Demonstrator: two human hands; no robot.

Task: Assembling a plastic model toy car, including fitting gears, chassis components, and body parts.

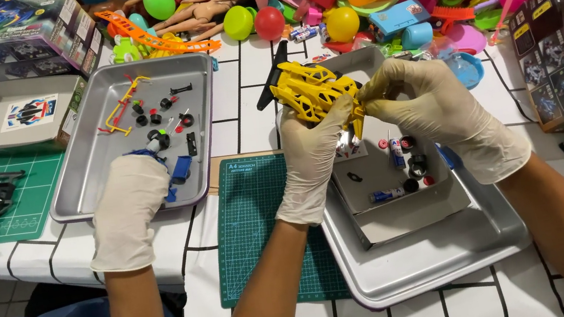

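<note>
The yellow car shell (309, 92) sits gripped between left hand (314, 150) and right hand (429, 105).

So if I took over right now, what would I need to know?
Left hand and right hand, both gloved, hold the yellow toy car body above the cardboard box tray. Small wheels and batteries lie loose in that box, which sits in a metal tray. Another person's gloved hand reaches into the other metal tray of small parts. The body carries no wheels.
</note>
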